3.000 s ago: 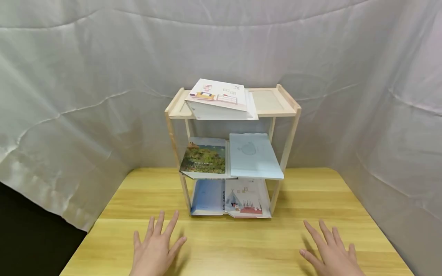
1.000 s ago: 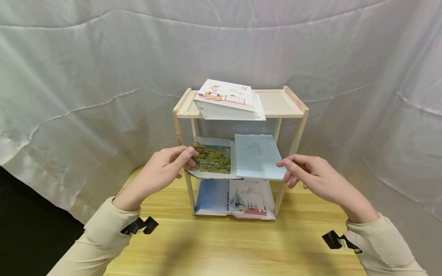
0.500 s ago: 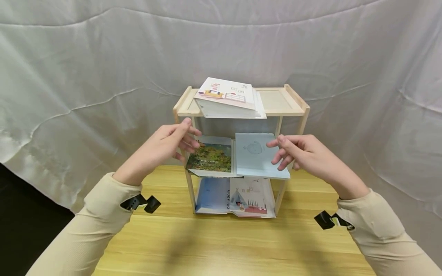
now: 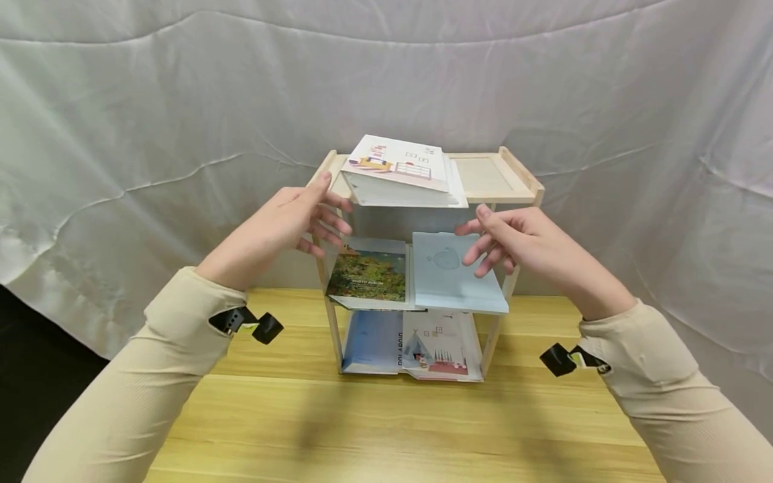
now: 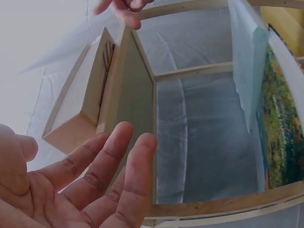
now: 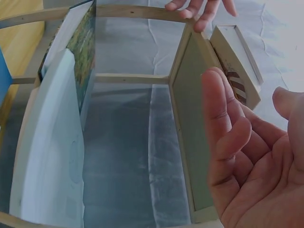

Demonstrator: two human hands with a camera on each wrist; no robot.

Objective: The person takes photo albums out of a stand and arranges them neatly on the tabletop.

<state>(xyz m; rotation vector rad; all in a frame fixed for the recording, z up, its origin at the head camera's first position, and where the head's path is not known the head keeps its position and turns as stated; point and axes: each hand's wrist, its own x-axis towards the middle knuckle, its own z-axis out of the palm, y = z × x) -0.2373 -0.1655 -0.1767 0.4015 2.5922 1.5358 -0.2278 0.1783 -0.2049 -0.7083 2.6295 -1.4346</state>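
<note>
My left hand (image 4: 286,225) hangs in the air at the left front of a small wooden shelf rack (image 4: 486,174), fingers relaxed and holding nothing. My right hand (image 4: 522,245) is raised at the right, its loosely bent fingers overlapping a light blue book (image 4: 447,288) on the middle shelf. Nothing lies in that palm either, as the right wrist view confirms. Beside the blue book lies a photo album (image 4: 370,278) with a garden picture. On top, a white illustrated book (image 4: 392,164) rests tilted over other white volumes, just right of the left fingertips.
The bottom shelf carries a blue book (image 4: 371,342) and a white book with a tent drawing (image 4: 443,345). The rack stands on a yellow wood-grain table (image 4: 398,429). A grey cloth (image 4: 241,100) hangs behind and at the sides. Both wrists wear small black cameras.
Both hands have come up from low over the table to the rack, then risen from middle-shelf height toward the top shelf. The books have stayed in place.
</note>
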